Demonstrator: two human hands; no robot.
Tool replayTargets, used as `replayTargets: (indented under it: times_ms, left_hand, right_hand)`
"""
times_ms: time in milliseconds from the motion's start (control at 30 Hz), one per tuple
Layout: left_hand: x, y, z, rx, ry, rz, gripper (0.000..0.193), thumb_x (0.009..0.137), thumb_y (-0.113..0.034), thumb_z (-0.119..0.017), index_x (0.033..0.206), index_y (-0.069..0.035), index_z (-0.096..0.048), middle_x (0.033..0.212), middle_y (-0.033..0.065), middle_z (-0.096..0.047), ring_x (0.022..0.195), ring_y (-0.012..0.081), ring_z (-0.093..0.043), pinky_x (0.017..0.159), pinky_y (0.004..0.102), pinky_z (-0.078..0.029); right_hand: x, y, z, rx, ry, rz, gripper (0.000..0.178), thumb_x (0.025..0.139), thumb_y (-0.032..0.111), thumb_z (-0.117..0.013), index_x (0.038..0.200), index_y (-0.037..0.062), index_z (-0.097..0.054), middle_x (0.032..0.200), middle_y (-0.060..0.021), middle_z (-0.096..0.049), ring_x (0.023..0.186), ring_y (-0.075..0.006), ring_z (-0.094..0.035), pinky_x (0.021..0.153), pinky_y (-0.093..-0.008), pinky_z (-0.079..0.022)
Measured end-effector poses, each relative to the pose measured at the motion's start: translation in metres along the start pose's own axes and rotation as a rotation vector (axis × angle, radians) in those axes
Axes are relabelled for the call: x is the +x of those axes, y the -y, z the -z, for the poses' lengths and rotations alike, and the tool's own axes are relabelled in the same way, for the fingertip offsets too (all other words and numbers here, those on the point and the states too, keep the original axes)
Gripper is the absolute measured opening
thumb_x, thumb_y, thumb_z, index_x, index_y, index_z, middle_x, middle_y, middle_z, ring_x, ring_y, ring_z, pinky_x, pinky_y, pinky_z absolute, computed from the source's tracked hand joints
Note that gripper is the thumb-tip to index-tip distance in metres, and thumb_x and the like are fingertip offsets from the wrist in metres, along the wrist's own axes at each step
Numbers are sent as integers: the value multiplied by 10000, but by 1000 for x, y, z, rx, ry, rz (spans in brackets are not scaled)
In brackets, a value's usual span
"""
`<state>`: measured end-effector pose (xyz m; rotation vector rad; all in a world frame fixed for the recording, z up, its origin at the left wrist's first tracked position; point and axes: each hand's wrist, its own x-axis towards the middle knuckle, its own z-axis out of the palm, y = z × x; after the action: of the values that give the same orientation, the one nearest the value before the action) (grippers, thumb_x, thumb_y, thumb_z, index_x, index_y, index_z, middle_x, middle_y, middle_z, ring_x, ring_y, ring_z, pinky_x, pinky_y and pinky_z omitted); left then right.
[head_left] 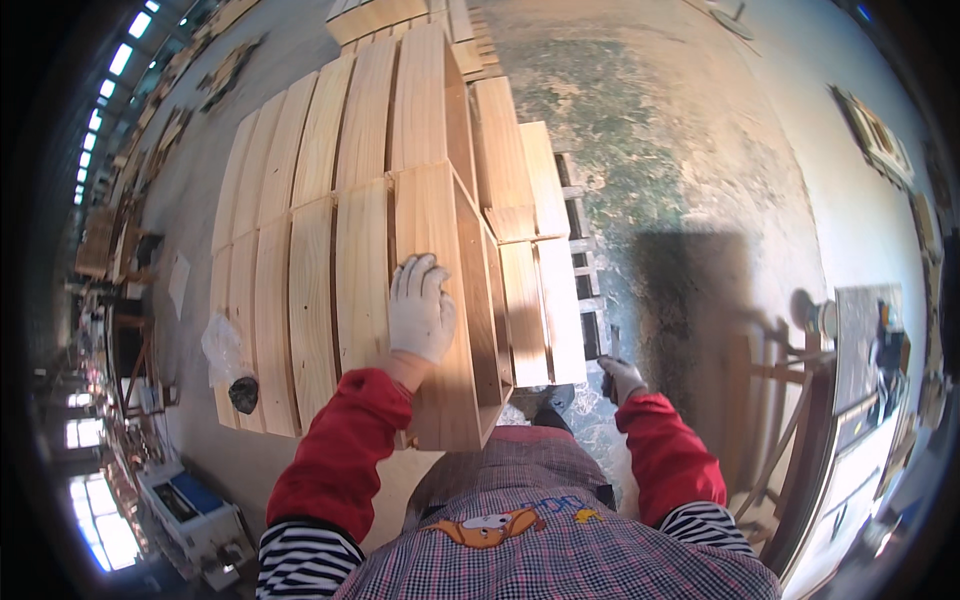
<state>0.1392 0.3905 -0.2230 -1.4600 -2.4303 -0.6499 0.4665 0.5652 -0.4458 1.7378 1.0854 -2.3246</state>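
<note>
My left hand (421, 310), in a pale work glove, lies flat on the upper side of a light wooden box (430, 215). That box is the nearest one at the right end of a long row of similar boxes, and its hollow side faces right. Lower and to the right, my right hand (624, 379), also gloved, hangs beside the row with its fingers curled. Something dark shows at its fingertips, too small to make out. More wooden boxes (523, 310) sit lower, just right of the row.
A slatted pallet (583, 265) shows under the boxes. On the row's left end lies a clear plastic bag (222, 350) with a dark lump (243, 394). A wooden frame (785, 400) and a workbench (860, 400) stand at right. Further boxes (385, 15) stand at the far end.
</note>
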Motion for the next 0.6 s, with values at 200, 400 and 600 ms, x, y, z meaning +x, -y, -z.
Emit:
replayTargets:
  times_ms: [200,400,600]
  left_hand:
    - [14,-9,4,-15,121,104,253,774,-53,-520,1026,-52,-542,1220,183,-510,1199,390,-440,1062,501,-294]
    - [15,-2,1,-11,174,142,291,768,-71,-527,1059,-57,-523,1239,182,-496,1206,405,-432,1064,539,-283]
    - [19,5,0,-18,201,152,295,774,-110,-564,1066,-70,-544,1233,165,-504,1207,393,-444,1039,548,-313]
  right_hand:
    - [128,139,-86,129,185,160,125,859,152,-605,949,67,-585,681,-38,-553,533,-150,-540,453,-299,-459]
    - [218,239,-195,-61,135,428,147,833,157,-667,951,79,-624,659,15,-523,566,-102,-516,496,-254,-438]
    - [286,240,-229,17,397,593,170,808,33,-643,973,51,-679,840,-13,-650,773,-108,-588,740,-239,-473]
